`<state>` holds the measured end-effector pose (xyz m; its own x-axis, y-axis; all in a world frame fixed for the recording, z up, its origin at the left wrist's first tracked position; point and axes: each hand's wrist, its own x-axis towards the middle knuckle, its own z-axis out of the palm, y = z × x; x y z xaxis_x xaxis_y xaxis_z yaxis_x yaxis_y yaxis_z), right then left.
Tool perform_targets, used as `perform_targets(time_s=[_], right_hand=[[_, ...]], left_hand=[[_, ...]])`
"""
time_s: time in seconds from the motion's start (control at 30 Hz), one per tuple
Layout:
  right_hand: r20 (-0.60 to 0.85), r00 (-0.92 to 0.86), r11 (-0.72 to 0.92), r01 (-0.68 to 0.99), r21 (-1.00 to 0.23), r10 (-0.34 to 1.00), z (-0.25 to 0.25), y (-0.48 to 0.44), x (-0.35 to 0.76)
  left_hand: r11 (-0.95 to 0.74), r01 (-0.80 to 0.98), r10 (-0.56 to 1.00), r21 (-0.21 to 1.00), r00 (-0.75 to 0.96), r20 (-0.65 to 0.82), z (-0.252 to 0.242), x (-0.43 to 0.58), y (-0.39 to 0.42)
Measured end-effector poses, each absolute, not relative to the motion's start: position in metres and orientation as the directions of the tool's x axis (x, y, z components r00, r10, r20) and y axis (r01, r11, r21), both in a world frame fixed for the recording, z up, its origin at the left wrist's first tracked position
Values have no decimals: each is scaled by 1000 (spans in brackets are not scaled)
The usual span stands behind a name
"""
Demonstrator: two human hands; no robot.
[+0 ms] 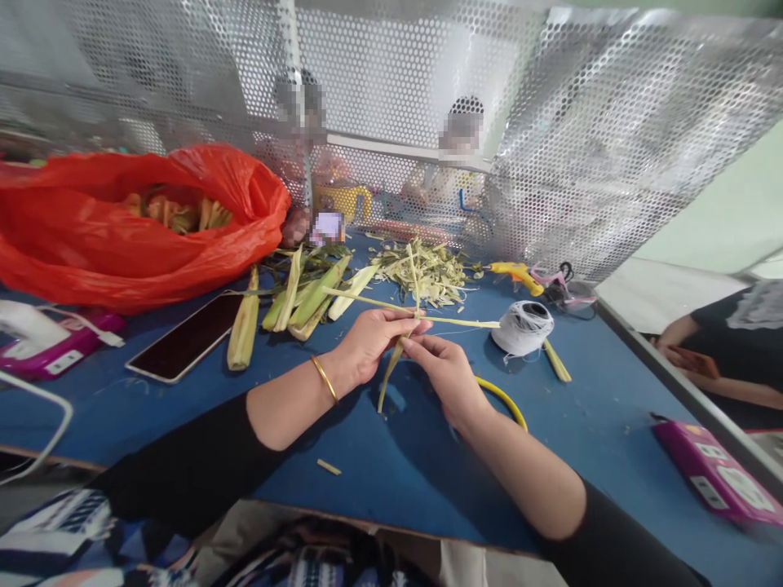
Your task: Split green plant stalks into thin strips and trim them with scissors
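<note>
Crossed strips of pale green corn husk (465,323) meet at my fingers above the blue table. My left hand (373,338) pinches them near the crossing, thumb on top. Below the crossing, my right hand (444,371) is closed on a lower strip (385,387) that hangs down. A thin white thread runs from near the fingers to a thread spool (522,328) on the right. Under my right wrist a yellow curved piece (505,399) lies partly hidden. Whole corn husks (311,297) lie behind my left hand, beside a heap of shredded husk (425,273).
A red plastic bag (226,196) fills the back left. A phone (187,338) and a purple power strip (64,350) lie left. At right are a yellow glue gun (517,275) and another purple power strip (715,469). A perforated screen (391,90) stands behind; people sit beyond it.
</note>
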<state>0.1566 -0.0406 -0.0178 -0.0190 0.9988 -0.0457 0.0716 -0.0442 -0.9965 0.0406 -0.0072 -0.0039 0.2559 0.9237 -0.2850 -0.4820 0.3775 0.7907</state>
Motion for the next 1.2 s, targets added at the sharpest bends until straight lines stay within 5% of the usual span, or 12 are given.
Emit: perform_targets(time_s=[0.67, 1.07, 1.2], right_hand=[[-98, -80, -87, 129, -988, 992, -16, -42, 159], [-284, -108, -295, -94, -951, 953, -8, -43, 155], [-226, -155, -230, -14, -973, 962, -6, -44, 155]], left_hand=[[348, -483, 937, 804, 214, -278, -6, 39, -6], [349, -457, 937, 818, 169, -306, -3, 37, -7], [321, -445, 946, 836, 193, -261, -7, 38, -7]])
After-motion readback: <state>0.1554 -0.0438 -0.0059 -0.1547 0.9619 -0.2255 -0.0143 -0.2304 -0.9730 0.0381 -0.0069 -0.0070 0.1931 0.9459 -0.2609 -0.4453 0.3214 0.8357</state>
